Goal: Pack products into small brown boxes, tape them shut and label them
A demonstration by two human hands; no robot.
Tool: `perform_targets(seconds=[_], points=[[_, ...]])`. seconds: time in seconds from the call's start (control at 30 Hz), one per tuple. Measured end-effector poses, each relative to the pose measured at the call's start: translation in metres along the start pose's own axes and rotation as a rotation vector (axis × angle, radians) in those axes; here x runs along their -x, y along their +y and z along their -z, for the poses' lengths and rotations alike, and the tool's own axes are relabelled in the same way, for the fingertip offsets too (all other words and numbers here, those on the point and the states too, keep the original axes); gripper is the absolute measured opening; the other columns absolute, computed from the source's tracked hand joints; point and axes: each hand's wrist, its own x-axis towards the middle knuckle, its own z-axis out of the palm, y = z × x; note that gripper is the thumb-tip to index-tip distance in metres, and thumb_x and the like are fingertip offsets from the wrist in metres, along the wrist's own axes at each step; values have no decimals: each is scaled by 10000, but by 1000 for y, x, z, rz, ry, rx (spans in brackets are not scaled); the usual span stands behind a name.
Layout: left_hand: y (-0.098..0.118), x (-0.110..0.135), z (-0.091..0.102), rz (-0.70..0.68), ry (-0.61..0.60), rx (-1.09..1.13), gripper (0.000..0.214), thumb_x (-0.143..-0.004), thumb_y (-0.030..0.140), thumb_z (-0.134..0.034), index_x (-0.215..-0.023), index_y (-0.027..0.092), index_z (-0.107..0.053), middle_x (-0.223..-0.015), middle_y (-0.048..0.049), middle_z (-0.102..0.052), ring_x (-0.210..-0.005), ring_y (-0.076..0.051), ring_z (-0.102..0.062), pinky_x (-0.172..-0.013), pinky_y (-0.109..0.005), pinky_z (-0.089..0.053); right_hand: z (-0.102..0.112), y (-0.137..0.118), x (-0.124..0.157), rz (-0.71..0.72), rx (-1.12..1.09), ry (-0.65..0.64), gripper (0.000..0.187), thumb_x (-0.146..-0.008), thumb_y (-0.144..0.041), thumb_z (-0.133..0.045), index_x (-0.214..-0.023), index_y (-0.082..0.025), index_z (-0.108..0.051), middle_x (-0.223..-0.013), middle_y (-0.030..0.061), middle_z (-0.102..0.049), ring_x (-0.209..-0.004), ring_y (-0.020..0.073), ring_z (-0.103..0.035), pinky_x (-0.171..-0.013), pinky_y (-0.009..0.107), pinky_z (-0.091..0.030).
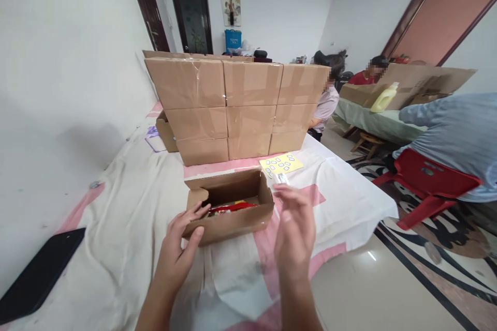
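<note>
An open cardboard box (233, 220) sits on the cloth-covered table (128, 227) in front of me, with red packets (233, 207) inside. My left hand (180, 248) rests on the box's front left corner, fingers spread over its edge. My right hand (295, 227) hovers just right of the box, open, fingers stretched and slightly blurred, holding nothing. A yellow sheet of small stickers (281, 164) and a small clear packet (281, 178) lie beyond my right hand.
A wall of taped cardboard boxes (236, 108) stands behind the open box. A black phone (39, 274) lies at the table's left edge. Three people sit at the right by another table (368, 119), with a red chair (427, 178) and a yellow bottle (384, 97).
</note>
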Motion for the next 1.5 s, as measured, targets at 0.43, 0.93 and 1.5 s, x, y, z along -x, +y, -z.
perform_targets(seconds=[0.43, 0.93, 1.5], points=[[-3, 0, -9, 70, 86, 38, 317, -952, 196, -540, -1255, 271, -590, -1336, -33, -695, -1328, -211, -587, -1239, -494, -353, 5, 88, -3, -223, 22, -172, 472, -1057, -471, -378, -1524, -404, -382, -1577, 16, -462, -1411, 263, -479, -1200, 551, -335], [-9, -28, -1, 289, -10, -68, 733, -994, 311, -465, -1609, 396, -75, -1727, 29, 68, -1588, -271, 3, -1290, -563, -152, -5, 112, -17, -270, 30, -260, 570, -998, -394, -585, -1538, -380, -405, -1621, 32, -407, -1497, 262, -375, -1236, 529, -316], [21, -50, 0, -124, -235, -789, 461, -952, 410, -480, -1384, 324, -617, -1016, -90, -640, -983, -301, -582, -1175, -728, -195, 2, 88, -20, -250, 271, -233, 520, -995, -375, -518, -1506, -312, -449, -1576, 67, -448, -1416, 247, -454, -1139, 467, -403]])
